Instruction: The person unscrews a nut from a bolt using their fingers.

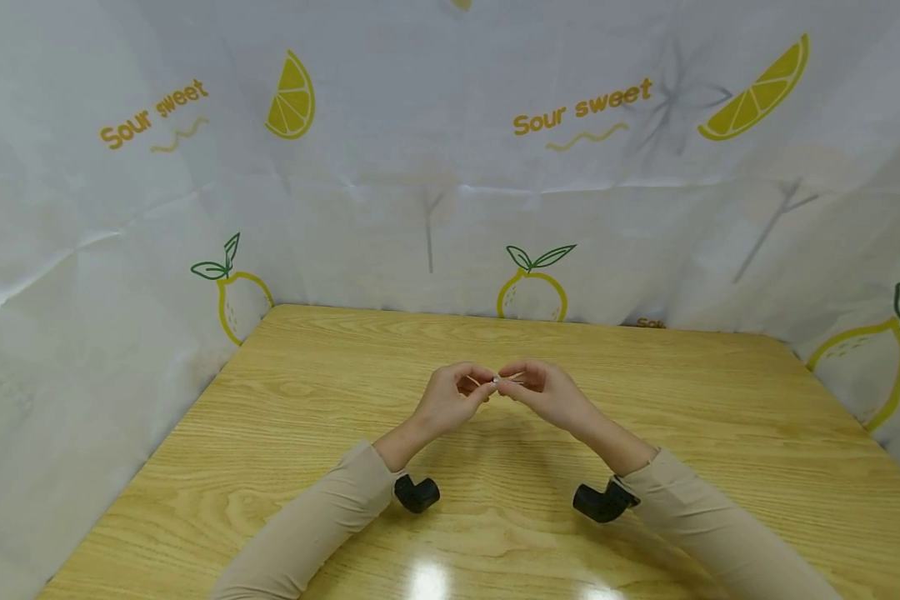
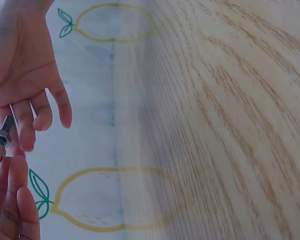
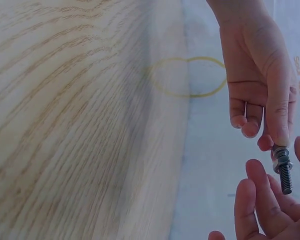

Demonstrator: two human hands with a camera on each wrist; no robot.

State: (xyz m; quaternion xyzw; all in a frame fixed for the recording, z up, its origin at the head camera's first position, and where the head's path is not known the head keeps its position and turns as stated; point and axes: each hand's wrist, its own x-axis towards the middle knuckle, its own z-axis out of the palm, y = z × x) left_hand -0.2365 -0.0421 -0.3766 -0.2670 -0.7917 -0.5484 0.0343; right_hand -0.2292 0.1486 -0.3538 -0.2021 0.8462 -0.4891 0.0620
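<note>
My left hand [image 1: 446, 404] pinches one end of a small metal bolt [image 3: 286, 181] between thumb and fingertips. A hex nut [image 3: 282, 164] sits partway along the bolt's thread, and the threaded end points toward my right hand [image 1: 561, 406]. The right thumb and fingers stand loosely spread on either side of that end, apparently without gripping it. In the left wrist view the bolt's thread [image 2: 8, 123] reaches toward the right hand's relaxed fingers. Both hands are raised above the table, fingertips nearly meeting. The end within the left fingers is partly hidden.
Below the hands lies a wood-grain table [image 1: 330, 375]. A white cloth [image 1: 390, 125] printed with lemons and lettering hangs behind it and along the sides. Black wrist mounts [image 1: 417, 494] project beneath both beige sleeves [image 1: 330, 508].
</note>
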